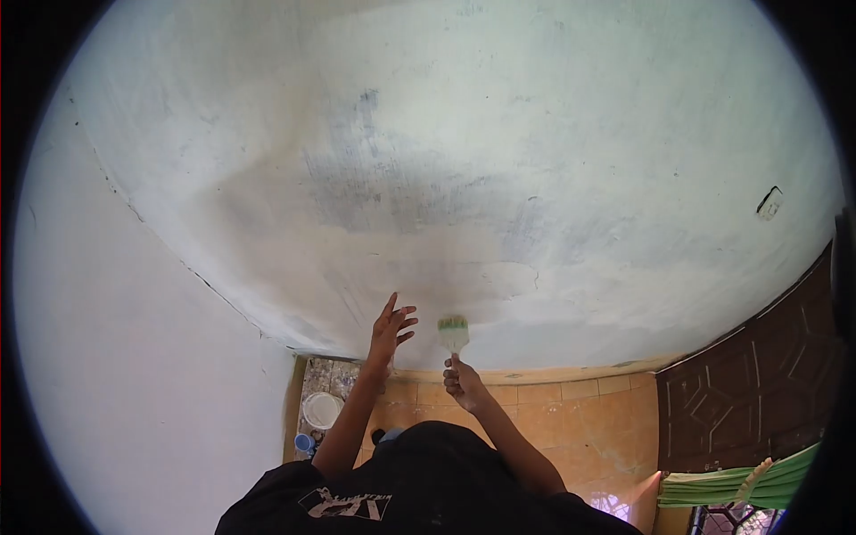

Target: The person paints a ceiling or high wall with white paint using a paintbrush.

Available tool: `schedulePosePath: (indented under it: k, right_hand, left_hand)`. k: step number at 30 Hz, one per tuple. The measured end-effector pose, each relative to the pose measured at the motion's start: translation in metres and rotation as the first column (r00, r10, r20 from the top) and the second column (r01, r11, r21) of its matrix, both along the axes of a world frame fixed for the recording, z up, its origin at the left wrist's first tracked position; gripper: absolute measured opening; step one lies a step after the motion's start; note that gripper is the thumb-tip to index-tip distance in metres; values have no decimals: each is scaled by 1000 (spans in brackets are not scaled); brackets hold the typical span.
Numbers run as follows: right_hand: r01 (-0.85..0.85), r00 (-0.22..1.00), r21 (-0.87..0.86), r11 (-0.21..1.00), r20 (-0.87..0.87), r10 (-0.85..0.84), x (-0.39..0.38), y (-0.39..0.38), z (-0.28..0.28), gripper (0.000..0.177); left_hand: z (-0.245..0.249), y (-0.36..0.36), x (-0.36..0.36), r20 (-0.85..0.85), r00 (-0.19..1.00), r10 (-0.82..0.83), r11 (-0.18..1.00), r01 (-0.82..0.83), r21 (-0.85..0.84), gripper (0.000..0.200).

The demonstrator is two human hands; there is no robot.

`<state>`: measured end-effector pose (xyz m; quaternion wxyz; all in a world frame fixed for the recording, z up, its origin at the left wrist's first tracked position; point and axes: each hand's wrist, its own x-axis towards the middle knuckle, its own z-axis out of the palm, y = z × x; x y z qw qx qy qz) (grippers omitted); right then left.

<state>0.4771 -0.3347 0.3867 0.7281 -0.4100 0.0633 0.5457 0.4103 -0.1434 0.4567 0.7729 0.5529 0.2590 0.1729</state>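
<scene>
My right hand [463, 385] is closed round the handle of a wide paintbrush [454, 333], whose green-tinged bristles point up toward the wall. Left of it, my left hand [389, 335] is raised with its fingers spread and nothing in them. Both hands are in front of the lower part of a pale wall [428, 267], which carries grey, streaky patches and a thin crack line near the brush.
On a paint-spattered surface at lower left stand a white tub [323, 410] and a blue cup [304, 442]. Orange floor tiles [571, 428] lie below. At right are a dark carved door [749, 383], a green curtain [740, 486] and a wall socket [769, 203].
</scene>
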Motion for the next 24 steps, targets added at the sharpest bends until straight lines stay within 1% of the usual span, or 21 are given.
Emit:
schedulePosePath:
  k: [2,3,5,8,11,14,15,18,20,22,24]
  right_hand:
    - [3,997,6,1000,-81,-3,9,5,2,30]
    - [9,994,36,999,-105,-5,15,8,14,29]
    - [18,987,93,996,-159,-3,19,12,61,28]
    - [-41,997,214,976,-53,54,12,10,135,29]
    - [-138,986,290,947,129,105,2,0,203,33]
    - [-172,919,387,906,393,6,6,10,227,35]
    - [-176,900,387,905,436,-11,9,15,231,38]
    - [-75,850,321,944,515,-108,20,46,218,38]
    - [-54,810,277,959,574,-121,30,64,172,38]
    - [-19,768,249,968,624,-145,26,73,113,38]
    - [-8,854,236,972,507,-116,9,71,70,38]
  left_hand:
    - [2,-2,-2,3,1000,8,1000,-8,-12,62]
    - [3,-2,-3,6,1000,13,1000,-13,-18,62]
    - [3,-2,-9,8,1000,12,1000,-12,-8,62]
    - [6,-2,-21,-11,999,42,999,-42,-10,63]
    - [-6,3,-37,-43,995,85,996,-86,-28,62]
    - [-14,8,-51,-65,991,114,992,-117,-37,61]
    - [-15,10,-54,-69,990,121,992,-124,-37,60]
    - [-18,18,-61,-69,990,121,992,-124,-38,60]
    - [-18,24,-64,-73,992,107,993,-111,-44,61]
    - [-17,29,-66,-70,992,102,993,-106,-48,62]
    - [-12,35,-72,-66,992,105,993,-108,-43,61]
